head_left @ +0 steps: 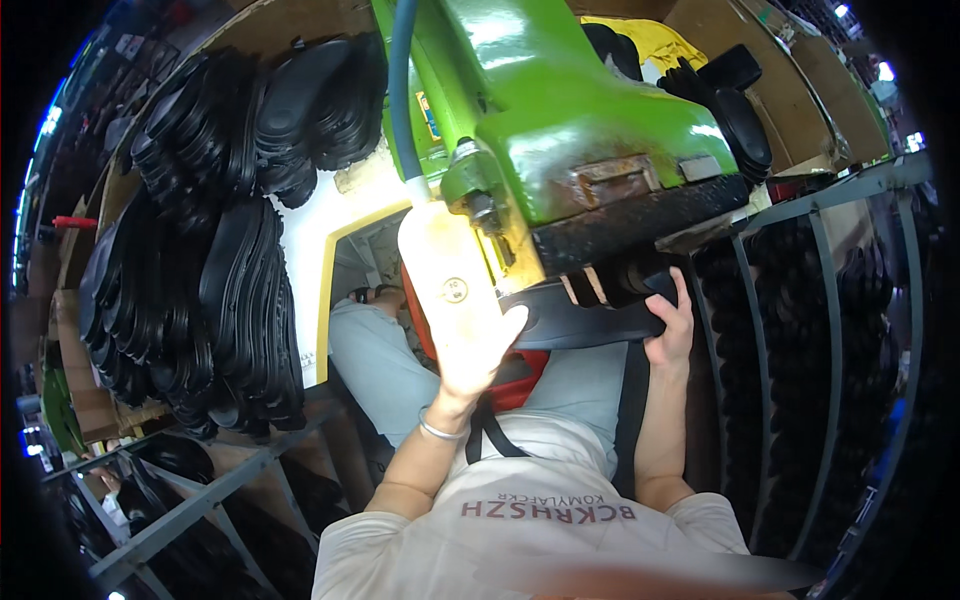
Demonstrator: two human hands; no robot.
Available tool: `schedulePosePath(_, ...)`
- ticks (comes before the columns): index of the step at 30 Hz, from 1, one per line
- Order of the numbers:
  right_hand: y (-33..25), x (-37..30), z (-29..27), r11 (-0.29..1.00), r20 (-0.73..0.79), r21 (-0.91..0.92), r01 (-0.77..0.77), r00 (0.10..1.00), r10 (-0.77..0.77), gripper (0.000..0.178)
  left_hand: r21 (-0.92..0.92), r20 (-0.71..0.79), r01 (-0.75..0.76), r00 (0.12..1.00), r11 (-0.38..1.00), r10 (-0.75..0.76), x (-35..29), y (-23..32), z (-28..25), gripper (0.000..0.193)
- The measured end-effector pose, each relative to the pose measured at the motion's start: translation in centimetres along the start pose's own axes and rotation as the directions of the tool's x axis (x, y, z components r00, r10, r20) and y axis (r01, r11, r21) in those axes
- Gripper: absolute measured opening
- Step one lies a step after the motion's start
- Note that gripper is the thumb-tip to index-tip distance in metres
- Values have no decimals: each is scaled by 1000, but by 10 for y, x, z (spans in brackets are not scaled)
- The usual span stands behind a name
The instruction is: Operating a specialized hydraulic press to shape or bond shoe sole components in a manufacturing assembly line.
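My left hand is under strong glare, its thumb raised beside the left end of a black shoe sole. A pale, sole-shaped piece with a small round mark rises from that hand, which seems closed on its lower end; the fingers are washed out. My right hand grips the black sole's right end, fingers over its edge. The sole lies roughly level, just under the head of a green machine, whose lit metal tip comes down near the sole's left end.
Stacks of black soles cover the white, yellow-edged tabletop at left. More soles sit by a cardboard box at far right. Metal racks holding dark items flank me. A blue-grey hose hangs beside the machine.
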State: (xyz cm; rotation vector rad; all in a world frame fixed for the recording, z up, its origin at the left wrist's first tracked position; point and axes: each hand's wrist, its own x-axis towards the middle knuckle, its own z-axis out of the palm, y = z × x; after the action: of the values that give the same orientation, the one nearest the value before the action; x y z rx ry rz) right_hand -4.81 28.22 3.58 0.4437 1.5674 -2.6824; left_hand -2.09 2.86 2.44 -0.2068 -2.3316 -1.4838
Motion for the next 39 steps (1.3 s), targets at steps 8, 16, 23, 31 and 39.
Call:
schedulePosePath(8, 20, 3, 42, 996, 157, 28, -80, 985, 75, 46, -718, -53, 267, 900, 643, -433, -18, -1, -44, 24)
schedulePosePath(16, 36, 9, 66, 983, 214, -109, -148, 962, 169, 51, -559, 242, 535, 836, 633, -493, -69, -37, -80, 22)
schedulePosePath(23, 33, -3, 96, 945, 397, -310, 106, 918, 27, 34, -211, 378, 399, 875, 893, -302, 10, -3, -23, 23)
schedulePosePath(31, 90, -96, -5, 825, 390, -532, -191, 809, 439, 41, -267, -96, 281, 944, 922, -316, -28, -16, 21, 9)
schedulePosePath(39, 24, -76, -56, 965, 62, -260, -24, 997, 42, 30, -682, 3, 380, 856, 625, -517, -16, 27, 27, 17)
